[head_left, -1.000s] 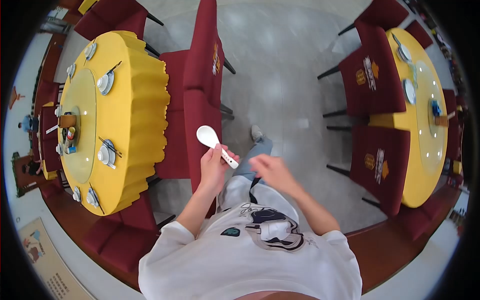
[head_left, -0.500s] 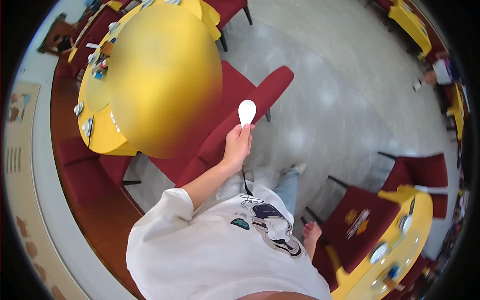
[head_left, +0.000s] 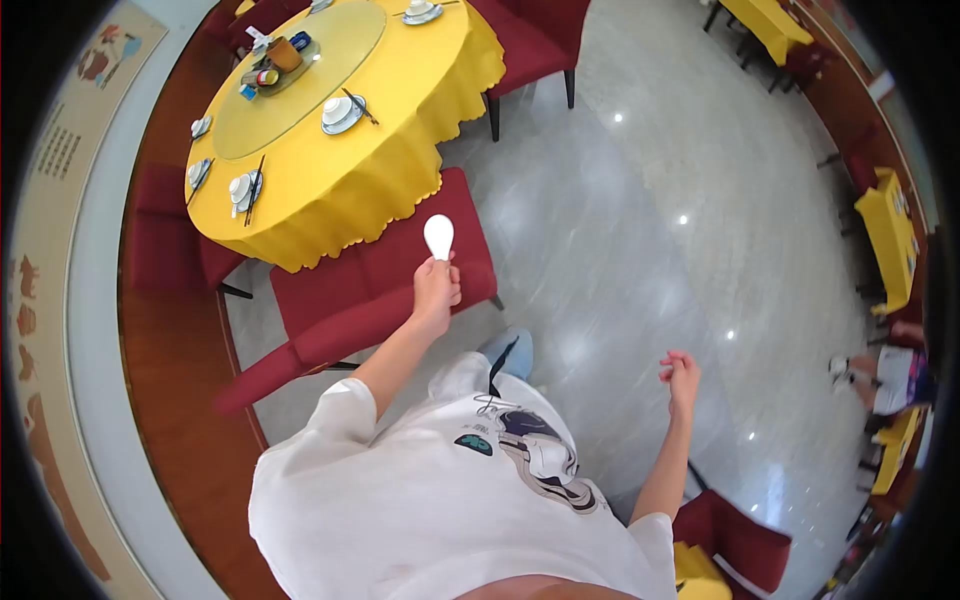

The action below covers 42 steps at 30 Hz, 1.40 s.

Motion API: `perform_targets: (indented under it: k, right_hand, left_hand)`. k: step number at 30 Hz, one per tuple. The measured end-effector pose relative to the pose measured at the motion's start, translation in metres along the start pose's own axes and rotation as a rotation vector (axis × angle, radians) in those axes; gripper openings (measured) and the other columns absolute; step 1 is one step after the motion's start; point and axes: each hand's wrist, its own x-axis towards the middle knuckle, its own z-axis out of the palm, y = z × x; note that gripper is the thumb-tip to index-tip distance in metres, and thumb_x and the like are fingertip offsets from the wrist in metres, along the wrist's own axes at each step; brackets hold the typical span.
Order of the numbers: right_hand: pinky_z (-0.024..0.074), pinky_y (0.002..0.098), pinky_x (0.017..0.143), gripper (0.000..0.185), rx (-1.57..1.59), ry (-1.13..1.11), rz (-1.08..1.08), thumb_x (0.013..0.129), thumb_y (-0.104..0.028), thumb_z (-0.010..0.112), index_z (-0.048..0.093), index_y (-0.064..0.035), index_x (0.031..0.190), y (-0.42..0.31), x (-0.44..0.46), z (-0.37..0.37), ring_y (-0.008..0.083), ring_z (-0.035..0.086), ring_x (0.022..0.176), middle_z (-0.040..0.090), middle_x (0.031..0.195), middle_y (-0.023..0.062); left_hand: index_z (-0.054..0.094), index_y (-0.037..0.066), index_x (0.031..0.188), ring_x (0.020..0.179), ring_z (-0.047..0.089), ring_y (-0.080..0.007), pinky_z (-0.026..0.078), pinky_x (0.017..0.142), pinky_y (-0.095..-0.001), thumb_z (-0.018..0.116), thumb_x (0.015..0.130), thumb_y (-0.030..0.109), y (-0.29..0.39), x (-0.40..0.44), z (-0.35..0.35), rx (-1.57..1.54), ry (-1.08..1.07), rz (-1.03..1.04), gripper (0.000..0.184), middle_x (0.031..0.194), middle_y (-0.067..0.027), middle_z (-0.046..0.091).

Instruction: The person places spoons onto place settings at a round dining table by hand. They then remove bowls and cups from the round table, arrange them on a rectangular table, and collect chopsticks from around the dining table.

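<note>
My left hand (head_left: pixel 435 292) is closed around the handle of a white spoon (head_left: pixel 438 235). The spoon points away from me, its bowl uppermost, over the seat of a dark red chair (head_left: pixel 390 245). Out to the side, above the grey floor (head_left: pixel 620 250), my right hand (head_left: pixel 681 376) hangs with loosely bent fingers partly apart, and nothing shows in it. Beyond the chair stands a round table with a yellow cloth (head_left: pixel 375 190). Nearest to the spoon among its settings is a white bowl on a plate (head_left: pixel 342 113) with chopsticks beside it.
A glass turntable (head_left: pixel 235 135) on the table carries small containers. Another red chair (head_left: pixel 530 45) stands at the table's far right. A chair (head_left: pixel 735 540) is low on the right. Further right are yellow-covered tables (head_left: pixel 888 240) and a person in a light top (head_left: pixel 893 380).
My view has swung and I have moved forward along the chair. The blur over the table is gone. My right hand has risen outward from beside my body; my left still holds the spoon.
</note>
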Motion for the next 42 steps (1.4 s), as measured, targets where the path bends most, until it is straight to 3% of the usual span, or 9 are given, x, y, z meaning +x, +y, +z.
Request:
perform_targets:
  k: [6, 10, 15, 19, 22, 24, 26, 33, 42]
  right_hand:
    - [0.0429, 0.0245, 0.047, 0.020, -0.286, -0.267, -0.137, 0.085, -0.006, 0.044, 0.063, 0.0005, 0.087, -0.078, 0.143, 0.073, 0.0099, 0.051, 0.051, 0.058, 0.065, 0.0050]
    - [0.0428, 0.0268, 0.043, 0.023, -0.645, -0.428, -0.133, 0.084, -0.007, 0.043, 0.064, 0.0004, 0.079, -0.039, 0.197, 0.067, 0.0113, 0.053, 0.048, 0.057, 0.057, 0.0065]
    - [0.0418, 0.0295, 0.039, 0.019, -0.646, -0.419, 0.305, 0.071, -0.004, 0.045, 0.064, -0.0015, 0.067, 0.028, 0.240, -0.002, 0.0157, 0.054, 0.043, 0.056, 0.052, 0.0070]
    - [0.0482, 0.0330, 0.052, 0.023, -0.815, -0.449, 0.081, 0.072, -0.003, 0.048, 0.070, -0.0019, 0.078, 0.107, 0.310, -0.060, 0.0195, 0.061, 0.052, 0.065, 0.066, 0.0147]
    - [0.0483, 0.0327, 0.051, 0.023, -0.849, -0.591, -0.098, 0.074, -0.004, 0.047, 0.070, -0.0015, 0.078, 0.026, 0.417, -0.114, 0.0195, 0.061, 0.051, 0.065, 0.067, 0.0148]
    - [0.0464, 0.0312, 0.042, 0.022, -0.875, -0.793, -0.059, 0.078, -0.006, 0.046, 0.067, 0.0001, 0.074, -0.045, 0.429, -0.009, 0.0182, 0.058, 0.047, 0.062, 0.061, 0.0123]
    - [0.0437, 0.0282, 0.037, 0.023, -0.626, -0.429, 0.379, 0.081, -0.006, 0.044, 0.063, 0.0011, 0.072, -0.090, 0.480, 0.044, 0.0165, 0.055, 0.043, 0.058, 0.056, 0.0101]
    - [0.0432, 0.0274, 0.040, 0.019, -0.837, -0.588, -0.044, 0.082, -0.006, 0.043, 0.060, -0.0008, 0.075, -0.249, 0.649, 0.213, 0.0149, 0.054, 0.046, 0.058, 0.058, 0.0091]
    - [0.0450, 0.0255, 0.045, 0.019, -0.771, -0.682, -0.172, 0.083, -0.004, 0.041, 0.059, -0.0010, 0.076, -0.358, 0.609, 0.405, 0.0129, 0.057, 0.056, 0.059, 0.063, 0.0083]
  left_hand:
    - [0.047, 0.005, 0.108, 0.045, 0.037, -0.0062, 0.028, 0.038, -0.0205, 0.042, 0.093, 0.014, 0.016, 0.105, 0.024, -0.025, 0.179, -0.014, 0.018, 0.066, -0.0016, 0.048]
    - [0.048, 0.001, 0.108, 0.050, 0.048, -0.0090, 0.039, 0.043, -0.0223, 0.043, 0.094, 0.016, 0.018, 0.146, 0.060, -0.057, 0.164, 0.065, 0.021, 0.074, -0.0053, 0.057]
    - [0.054, 0.005, 0.102, 0.053, 0.050, -0.0080, 0.040, 0.044, -0.0221, 0.047, 0.094, 0.021, 0.026, 0.190, 0.078, -0.063, 0.351, -0.066, 0.019, 0.074, -0.0028, 0.058]
    - [0.055, 0.008, 0.095, 0.050, 0.046, -0.0065, 0.036, 0.040, -0.0209, 0.050, 0.092, 0.024, 0.029, 0.246, 0.066, -0.152, 0.626, -0.058, 0.017, 0.070, -0.0006, 0.055]
    - [0.054, 0.008, 0.092, 0.050, 0.044, -0.0068, 0.033, 0.038, -0.0207, 0.047, 0.093, 0.020, 0.031, 0.282, 0.052, -0.344, 0.759, -0.011, 0.014, 0.070, -0.0004, 0.055]
    - [0.054, 0.008, 0.093, 0.053, 0.045, -0.0067, 0.035, 0.041, -0.0206, 0.046, 0.093, 0.018, 0.039, 0.304, 0.058, -0.337, 0.808, 0.028, 0.013, 0.075, -0.0005, 0.057]
    - [0.055, 0.008, 0.096, 0.058, 0.046, -0.0064, 0.037, 0.046, -0.0211, 0.045, 0.093, 0.018, 0.058, 0.317, 0.057, -0.250, 0.840, 0.031, 0.014, 0.080, 0.0000, 0.059]
    - [0.054, 0.005, 0.101, 0.061, 0.050, -0.0057, 0.039, 0.049, -0.0200, 0.042, 0.095, 0.017, 0.117, 0.344, 0.012, -0.231, 1.023, 0.120, 0.019, 0.085, -0.0016, 0.061]
    - [0.054, 0.000, 0.100, 0.060, 0.054, -0.0101, 0.038, 0.045, -0.0213, 0.047, 0.094, 0.022, 0.187, 0.468, -0.124, -0.094, 1.155, 0.098, 0.024, 0.085, -0.0069, 0.062]
